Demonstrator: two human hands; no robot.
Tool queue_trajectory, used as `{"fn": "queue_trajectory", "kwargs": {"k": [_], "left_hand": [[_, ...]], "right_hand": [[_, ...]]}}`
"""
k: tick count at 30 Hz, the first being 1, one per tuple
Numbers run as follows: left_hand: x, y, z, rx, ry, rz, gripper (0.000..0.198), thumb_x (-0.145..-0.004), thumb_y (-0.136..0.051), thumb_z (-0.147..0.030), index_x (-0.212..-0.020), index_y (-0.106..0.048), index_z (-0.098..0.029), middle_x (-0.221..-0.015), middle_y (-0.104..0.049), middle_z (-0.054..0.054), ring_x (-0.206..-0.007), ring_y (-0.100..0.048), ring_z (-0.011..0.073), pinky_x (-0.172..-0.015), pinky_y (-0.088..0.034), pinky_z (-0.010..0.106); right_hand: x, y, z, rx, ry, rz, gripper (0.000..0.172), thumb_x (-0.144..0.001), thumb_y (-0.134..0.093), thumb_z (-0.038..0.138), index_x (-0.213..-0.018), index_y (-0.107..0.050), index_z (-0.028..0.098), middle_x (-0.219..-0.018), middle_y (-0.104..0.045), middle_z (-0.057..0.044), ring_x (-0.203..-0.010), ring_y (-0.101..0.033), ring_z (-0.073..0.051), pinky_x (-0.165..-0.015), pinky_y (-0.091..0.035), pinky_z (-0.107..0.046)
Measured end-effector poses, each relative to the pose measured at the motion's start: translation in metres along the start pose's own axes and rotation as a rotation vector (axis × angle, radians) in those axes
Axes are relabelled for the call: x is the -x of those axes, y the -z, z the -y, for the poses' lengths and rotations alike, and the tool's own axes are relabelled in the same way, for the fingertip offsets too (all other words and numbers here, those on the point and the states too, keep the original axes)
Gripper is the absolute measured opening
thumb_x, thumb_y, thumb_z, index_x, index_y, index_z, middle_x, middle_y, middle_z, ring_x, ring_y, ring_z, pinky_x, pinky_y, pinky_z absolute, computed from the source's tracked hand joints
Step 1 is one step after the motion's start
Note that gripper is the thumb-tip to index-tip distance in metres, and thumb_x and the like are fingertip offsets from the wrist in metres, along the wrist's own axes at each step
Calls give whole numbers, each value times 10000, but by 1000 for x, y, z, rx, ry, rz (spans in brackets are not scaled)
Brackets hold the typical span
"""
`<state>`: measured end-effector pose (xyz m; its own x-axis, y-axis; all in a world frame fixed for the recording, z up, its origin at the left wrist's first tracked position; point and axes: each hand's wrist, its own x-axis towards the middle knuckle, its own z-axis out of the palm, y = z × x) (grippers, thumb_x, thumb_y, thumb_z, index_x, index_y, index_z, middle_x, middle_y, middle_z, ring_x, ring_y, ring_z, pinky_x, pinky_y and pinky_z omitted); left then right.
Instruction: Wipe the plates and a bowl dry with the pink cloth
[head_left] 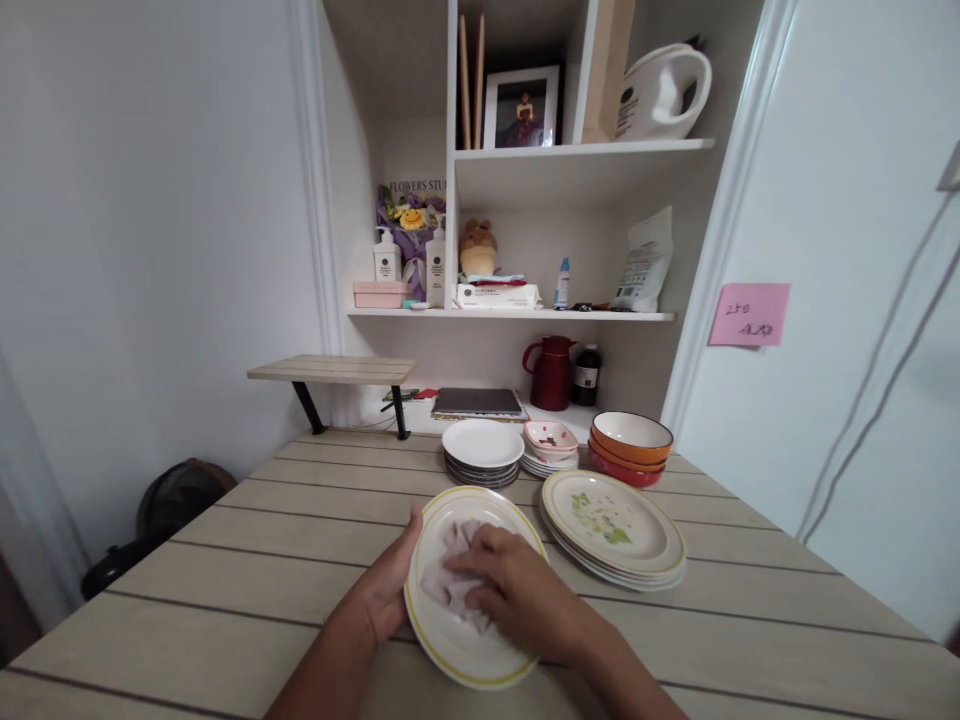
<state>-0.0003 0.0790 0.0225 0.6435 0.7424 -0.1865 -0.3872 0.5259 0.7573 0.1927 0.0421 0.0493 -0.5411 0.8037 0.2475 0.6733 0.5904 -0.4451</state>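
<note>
While a small stand is occupying the left rear of the table, the left hand is working nearer the front, holding a yellow-rimmed plate by its left edge. The thumb is lying along the rim; the other fingers are mostly hidden beneath. The plate is sitting directly to the right of this hand's palm and under the right hand. Whether its underside is touching the table cannot be told.

A pale, crumpled cloth is covering the middle of the plate. Behind, a closed laptop is lying at the back, with a stack of white plates standing before it, near the held plate's far edge.

Next, the right hand is reaching across from the plate's right side, its fingers bent and pressing the cloth against the plate's face.

Further right, a red jug is standing at the rear, and small bowls are resting on little plates. Nearer the front, patterned plates are lying stacked just beside the held plate. Behind these, orange and red bowls are standing nested. On the right wall, a pink note is hanging.
</note>
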Motion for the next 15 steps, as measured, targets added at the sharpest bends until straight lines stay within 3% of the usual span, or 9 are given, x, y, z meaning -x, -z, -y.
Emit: {"fn": "queue_trajectory", "kwargs": {"k": [3, 6, 9, 15], "left_hand": [[2, -5, -1, 31, -14, 14, 719, -889, -400, -632, -1352, -516, -94, -1149, -711, 175, -1102, -651, 305, -1011, -431, 421], [2, -6, -1, 50, 3, 10, 743, -898, -372, -630, -1365, -496, -66, -1188, -689, 188, -1149, -625, 296, -1035, -413, 401], [2, -6, -2, 57, 11, -3, 738, -902, -387, -616, -1375, -482, -57, -1202, -681, 191, -1158, -620, 292, -1035, -415, 391], [5, -9, -3, 45, -1, -13, 669, -904, -463, -550, -1395, -469, -96, -1198, -684, 182, -1125, -642, 306, -1010, -441, 412]], "right_hand": [[-1, 6, -13, 6, -160, -122, 607, -809, -609, 187, -1397, -480, 258, -1335, -547, -93, -1190, -507, -243, -1011, -359, -345], [-1, 8, -16, -36, -237, -182, 649, -784, -613, 177, -1405, -425, 196, -1272, -591, -109, -1110, -560, -236, -957, -401, -334], [-1, 6, -14, -50, -260, -214, 575, -771, -617, 169, -1329, -477, 187, -1151, -630, -91, -1027, -590, -227, -898, -424, -320], [-6, -1, -17, 59, -274, -265, 273, -864, -568, 261, -1118, -662, 231, -1135, -601, -90, -1024, -583, -228, -882, -423, -308]]}}
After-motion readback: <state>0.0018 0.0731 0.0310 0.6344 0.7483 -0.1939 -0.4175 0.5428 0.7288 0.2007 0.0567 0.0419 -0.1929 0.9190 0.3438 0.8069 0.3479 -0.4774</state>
